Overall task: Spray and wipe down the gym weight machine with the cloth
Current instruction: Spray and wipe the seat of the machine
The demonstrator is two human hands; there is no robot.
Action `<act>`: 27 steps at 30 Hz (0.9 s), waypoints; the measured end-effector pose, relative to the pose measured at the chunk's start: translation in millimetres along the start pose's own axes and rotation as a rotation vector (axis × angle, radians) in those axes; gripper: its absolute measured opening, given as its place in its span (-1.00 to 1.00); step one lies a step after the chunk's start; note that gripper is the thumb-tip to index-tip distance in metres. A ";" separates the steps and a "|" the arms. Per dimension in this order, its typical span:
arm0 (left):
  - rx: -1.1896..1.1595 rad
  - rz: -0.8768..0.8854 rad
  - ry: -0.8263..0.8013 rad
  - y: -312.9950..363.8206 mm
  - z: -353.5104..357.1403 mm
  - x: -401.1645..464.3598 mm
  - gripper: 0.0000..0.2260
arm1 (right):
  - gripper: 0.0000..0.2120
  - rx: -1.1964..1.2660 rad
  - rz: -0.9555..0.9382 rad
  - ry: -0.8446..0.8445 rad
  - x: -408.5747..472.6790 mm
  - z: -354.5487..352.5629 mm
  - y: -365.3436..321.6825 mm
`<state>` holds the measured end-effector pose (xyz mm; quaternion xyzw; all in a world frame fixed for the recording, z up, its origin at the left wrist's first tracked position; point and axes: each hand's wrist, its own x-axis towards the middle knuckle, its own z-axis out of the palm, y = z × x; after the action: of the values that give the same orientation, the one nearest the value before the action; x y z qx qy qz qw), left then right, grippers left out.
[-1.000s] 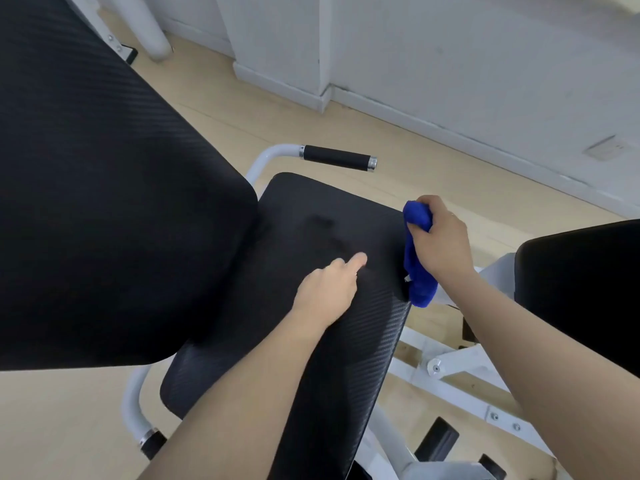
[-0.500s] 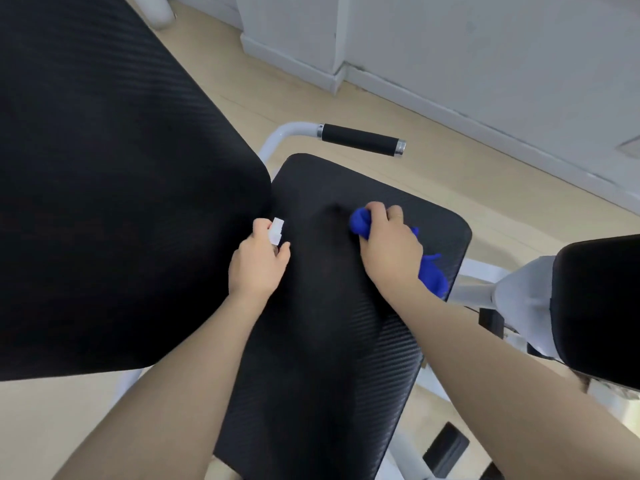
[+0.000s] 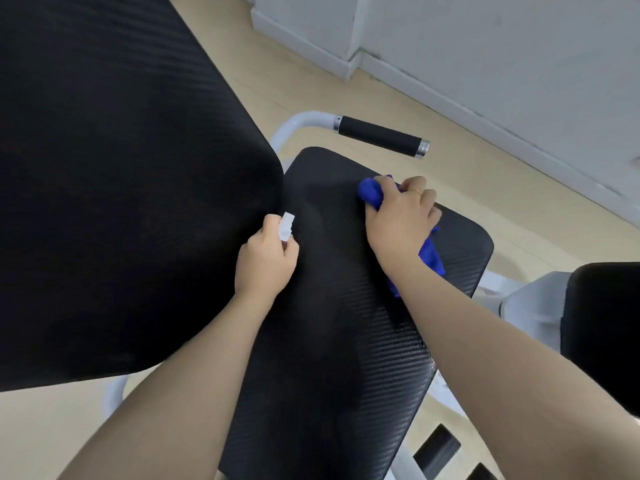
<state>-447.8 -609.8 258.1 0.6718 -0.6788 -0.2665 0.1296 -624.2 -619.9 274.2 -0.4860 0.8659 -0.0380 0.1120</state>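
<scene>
The weight machine's black textured seat pad (image 3: 332, 341) fills the middle, with its large black back pad (image 3: 121, 185) to the left. My right hand (image 3: 398, 226) grips a bunched blue cloth (image 3: 372, 192) and presses it on the far part of the seat; more cloth trails out beneath my wrist. My left hand (image 3: 266, 261) is curled round a small white spray bottle (image 3: 286, 226), only its top showing, just beside the gap between seat and back pad.
A white tube with a black foam handle (image 3: 379, 136) juts out beyond the seat. Another black pad (image 3: 606, 327) on a white frame sits at the right. Pale wood floor (image 3: 485, 188) and a white wall with skirting lie behind.
My right hand brought the cloth from the seat's right edge onto the seat and rubs toward its far end. My left hand drew back to the left, and the white bottle top came into view.
</scene>
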 end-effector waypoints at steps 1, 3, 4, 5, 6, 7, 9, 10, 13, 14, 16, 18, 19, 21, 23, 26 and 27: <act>-0.007 0.004 -0.003 0.3 -1.4 0.4 -0.83 | -0.69 0.036 0.024 -0.028 0.4 1.6 -8.6; -0.006 0.017 -0.007 -0.3 -2.2 -0.4 -0.83 | -0.68 0.077 -0.116 -0.098 5.2 12.3 -40.8; -0.006 0.012 -0.010 -1.2 -2.1 -0.3 -0.84 | -0.69 0.076 -0.229 -0.116 10.2 19.0 -59.9; -0.009 0.006 -0.014 -2.2 -1.4 -1.5 -0.84 | -0.70 0.061 -0.333 -0.119 14.7 26.8 -76.8; -0.017 0.005 -0.011 -3.2 0.8 -0.7 -0.85 | -0.71 0.039 -0.419 -0.113 21.4 35.6 -90.9; -0.025 0.007 -0.007 -3.6 2.2 0.4 -0.86 | -0.72 0.015 -0.474 -0.110 27.8 40.4 -101.0; -0.015 0.003 0.008 -4.2 4.2 3.0 -0.87 | -0.74 -0.035 -0.507 -0.106 38.2 36.3 -102.4; 0.000 -0.008 0.015 -4.1 4.1 3.1 -0.88 | -0.74 -0.061 -0.496 -0.094 41.1 30.9 -95.3; 0.005 -0.028 0.000 -2.5 3.0 1.1 -0.88 | -0.72 -0.094 -0.337 -0.058 41.0 15.5 -49.9; 0.000 -0.034 -0.003 -1.4 1.8 1.0 -0.88 | -0.72 -0.099 -0.272 -0.069 39.9 8.7 -36.3; 0.004 -0.043 -0.007 -0.1 1.6 2.0 -0.87 | -0.76 -0.103 -0.154 -0.074 38.1 1.4 -27.6; 0.016 -0.036 -0.004 0.4 2.4 3.4 -0.87 | -0.78 -0.071 -0.119 -0.081 40.8 3.6 -43.4; 0.023 -0.028 -0.005 0.2 3.0 3.6 -0.87 | -0.78 -0.053 -0.158 -0.097 41.9 7.1 -55.9; 0.030 -0.009 0.003 -1.1 4.9 3.3 -0.87 | -0.77 -0.046 -0.347 -0.138 41.4 18.1 -82.5; 0.033 0.000 0.009 -1.6 5.9 2.4 -0.87 | -0.76 -0.091 -0.518 -0.173 38.3 26.3 -94.6; 0.062 -0.002 0.009 -1.9 6.8 2.7 -0.85 | -0.75 -0.135 -0.504 -0.138 36.8 14.0 -70.4; 0.067 -0.004 0.010 -1.7 6.4 3.0 -0.85 | -0.74 -0.140 -0.460 -0.118 35.3 7.9 -53.9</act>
<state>-450.0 -611.5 251.3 0.6785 -0.6853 -0.2405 0.1101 -595.2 -677.8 270.4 -0.6781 0.7251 0.0262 0.1169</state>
